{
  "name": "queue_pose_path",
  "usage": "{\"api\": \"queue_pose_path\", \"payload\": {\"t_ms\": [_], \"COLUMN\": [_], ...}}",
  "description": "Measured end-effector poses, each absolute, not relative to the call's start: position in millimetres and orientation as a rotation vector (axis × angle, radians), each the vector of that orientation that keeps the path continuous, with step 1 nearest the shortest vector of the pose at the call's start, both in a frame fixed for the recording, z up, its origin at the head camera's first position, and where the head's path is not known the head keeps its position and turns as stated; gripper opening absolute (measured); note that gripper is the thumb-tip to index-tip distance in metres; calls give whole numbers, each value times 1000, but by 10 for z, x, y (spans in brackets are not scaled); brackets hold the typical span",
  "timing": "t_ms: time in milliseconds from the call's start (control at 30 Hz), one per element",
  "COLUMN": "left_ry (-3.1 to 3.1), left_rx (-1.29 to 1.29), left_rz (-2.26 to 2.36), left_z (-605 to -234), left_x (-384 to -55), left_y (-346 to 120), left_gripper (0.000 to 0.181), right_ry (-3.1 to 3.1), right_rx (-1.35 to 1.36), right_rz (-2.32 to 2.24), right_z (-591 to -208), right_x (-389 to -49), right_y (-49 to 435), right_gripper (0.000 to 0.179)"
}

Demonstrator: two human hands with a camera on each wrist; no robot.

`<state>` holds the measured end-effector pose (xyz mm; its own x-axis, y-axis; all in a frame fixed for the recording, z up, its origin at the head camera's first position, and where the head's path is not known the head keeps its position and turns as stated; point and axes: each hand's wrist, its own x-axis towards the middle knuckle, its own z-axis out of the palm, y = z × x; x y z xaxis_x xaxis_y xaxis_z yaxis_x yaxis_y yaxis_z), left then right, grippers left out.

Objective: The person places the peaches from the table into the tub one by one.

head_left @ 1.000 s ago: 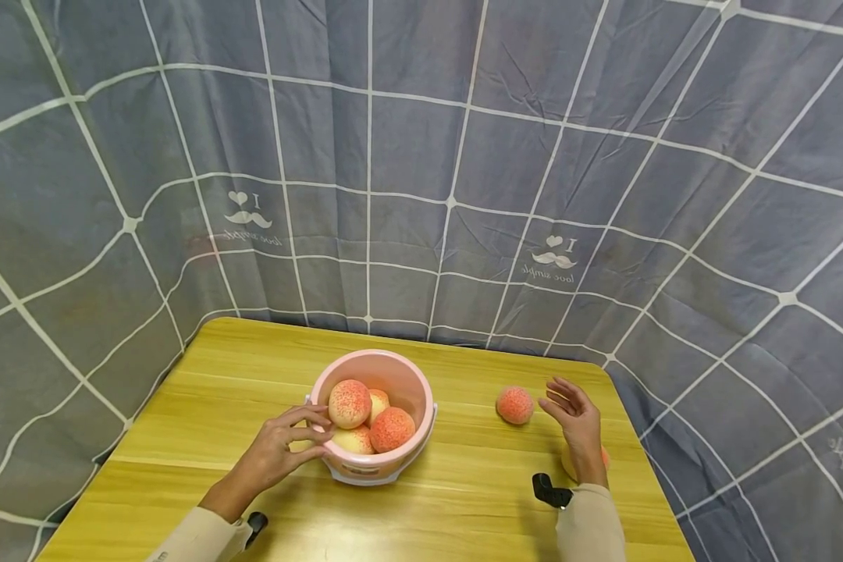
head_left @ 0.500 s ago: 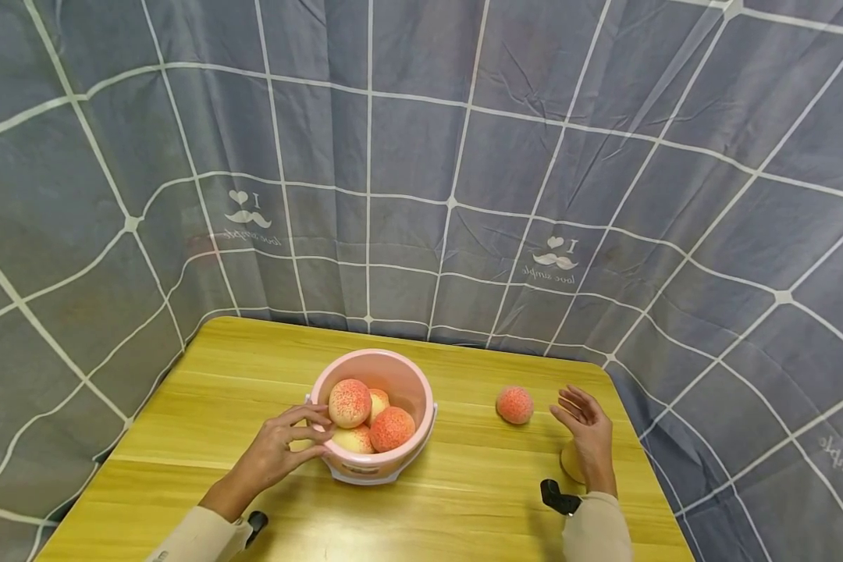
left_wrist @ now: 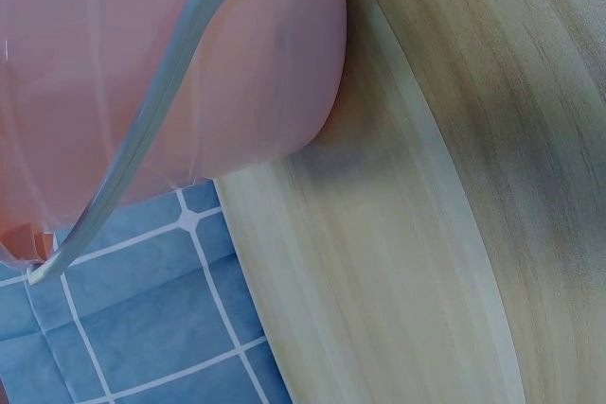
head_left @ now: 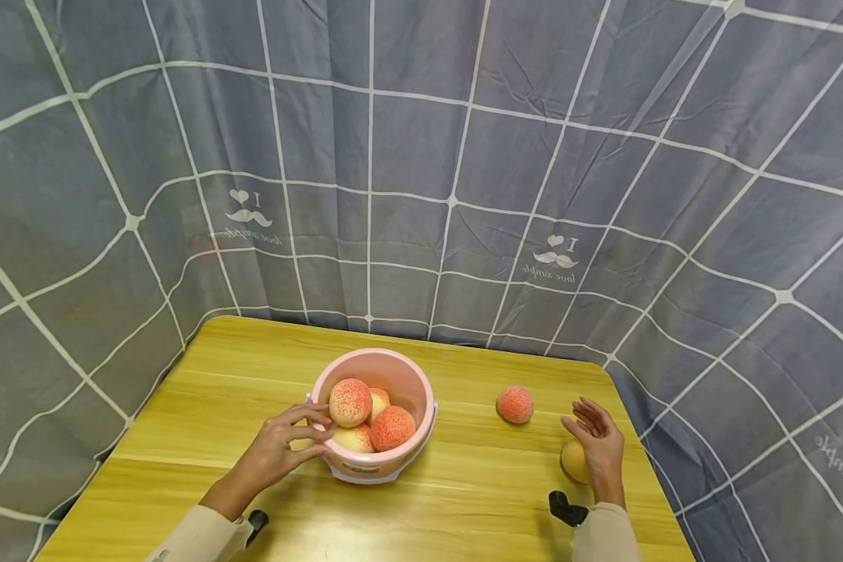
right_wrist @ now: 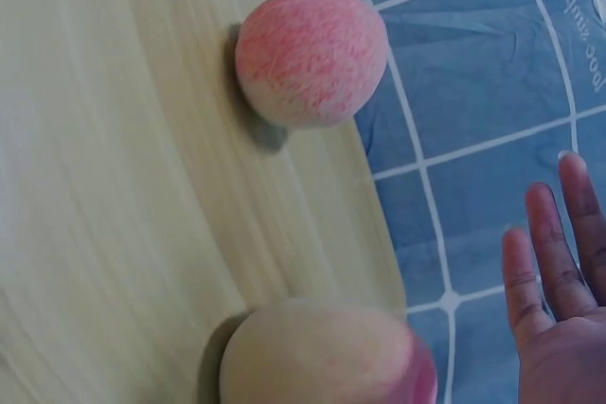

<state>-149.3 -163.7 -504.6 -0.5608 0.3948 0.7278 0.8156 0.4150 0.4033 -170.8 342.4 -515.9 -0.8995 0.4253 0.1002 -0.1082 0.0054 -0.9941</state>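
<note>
A pink bucket stands on the table with several peaches inside, among them a red-speckled peach and a redder peach. My left hand holds the bucket's left rim, fingertips over the edge and thumb lower down; the left wrist view catches the bucket's side but not the fingers. My right hand has its fingers loosely extended, holding nothing. Just beside it, partly covered by it, lies a yellowish peach. Farther left and back lies a pink-red peach, seen whole in the right wrist view.
The bucket's pale handle hangs down along its side. A wooden table carries everything, its back edge close to a grey-blue curtain with white grid lines. Black wrist mounts sit at both sleeves.
My right hand has drawn back to the right and toward me, away from the pink-red peach, uncovering more of the yellowish peach's left side. The left hand and bucket stay put.
</note>
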Motion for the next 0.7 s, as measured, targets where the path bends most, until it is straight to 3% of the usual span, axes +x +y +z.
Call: {"api": "queue_pose_path", "payload": {"t_ms": [167, 467, 700], "left_ry": [-2136, -2136, -2125], "left_rx": [-1025, -1027, -1035], "left_rz": [-1037, -1030, -1037], "left_z": [-5042, -5033, -5036], "left_x": [-1493, -1483, -1486], "left_y": [-1635, -1635, -1631], "left_gripper": [27, 15, 15], "right_ry": [-1880, -1922, -1859], "right_rx": [-328, -372, -328], "right_rz": [1921, 1826, 1801], "right_z": [-5231, -5373, -5548], "right_x": [-1679, -1592, -1525], "right_y": [3494, 3612, 3680], "right_gripper": [56, 51, 50]}}
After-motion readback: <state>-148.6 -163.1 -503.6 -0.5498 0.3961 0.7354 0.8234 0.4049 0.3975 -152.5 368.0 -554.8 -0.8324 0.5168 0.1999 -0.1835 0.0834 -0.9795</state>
